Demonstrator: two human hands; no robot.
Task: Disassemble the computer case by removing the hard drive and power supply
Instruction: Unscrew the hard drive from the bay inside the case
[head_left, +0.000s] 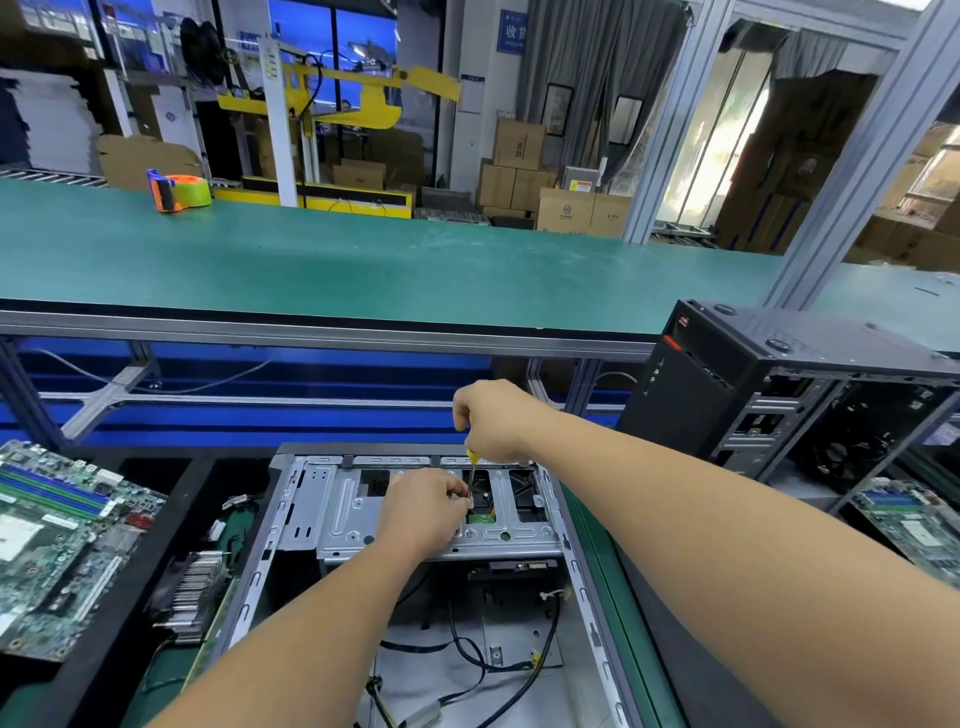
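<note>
An open computer case (291, 525) lies flat in front of me, its silver drive cage (343, 519) at the far end. A hard drive (480, 518) shows green and black through the cage's cutouts. My right hand (493, 421) grips the handle of a yellow screwdriver (471, 470) that stands upright, tip down at the cage. My left hand (423, 506) rests on the cage with fingers pinched around the screwdriver's tip. Loose black cables (467, 649) lie on the case floor. No power supply is visible in the case.
A motherboard (57, 540) sits in a black tray at left, a heatsink (195, 592) beside it. A second black tower case (769, 389) stands open at right, another board (914, 519) below it. A tape dispenser (179, 191) stands on the far green bench.
</note>
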